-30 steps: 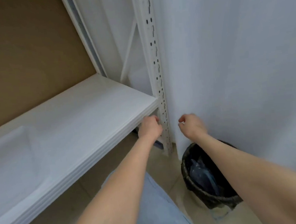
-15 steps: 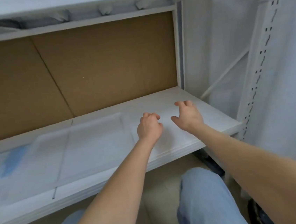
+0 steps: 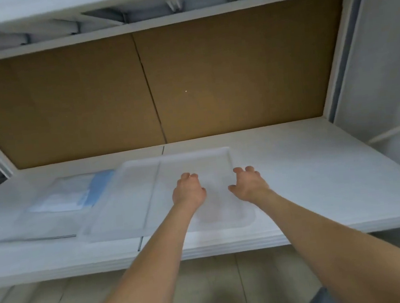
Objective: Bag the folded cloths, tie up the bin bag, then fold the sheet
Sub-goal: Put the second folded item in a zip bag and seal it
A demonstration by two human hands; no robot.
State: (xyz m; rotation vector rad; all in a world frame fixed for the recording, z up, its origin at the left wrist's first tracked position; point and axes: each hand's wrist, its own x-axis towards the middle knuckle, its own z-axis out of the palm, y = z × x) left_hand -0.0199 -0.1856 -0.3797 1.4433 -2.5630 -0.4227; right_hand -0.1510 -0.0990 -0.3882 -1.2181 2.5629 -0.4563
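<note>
A translucent white plastic tray (image 3: 130,203) lies flat on the white shelf (image 3: 320,175). To its left a flat clear packet (image 3: 58,203) shows white and blue folded cloth inside, partly under the tray's edge. My left hand (image 3: 189,192) hovers over the tray's middle with fingers loosely curled, holding nothing. My right hand (image 3: 248,183) reaches over the tray's right part, fingers spread and bent, holding nothing. No bin bag is in view.
A brown board (image 3: 186,78) backs the shelf bay. A white upper shelf (image 3: 154,13) runs overhead. White rack posts (image 3: 340,62) and a white curtain (image 3: 386,57) stand at right. Beige floor (image 3: 233,286) lies below the shelf edge.
The view swung left from the rack post and the bin to the shelf bay. Both hands moved forward over the tray, and the fingers of my right hand spread.
</note>
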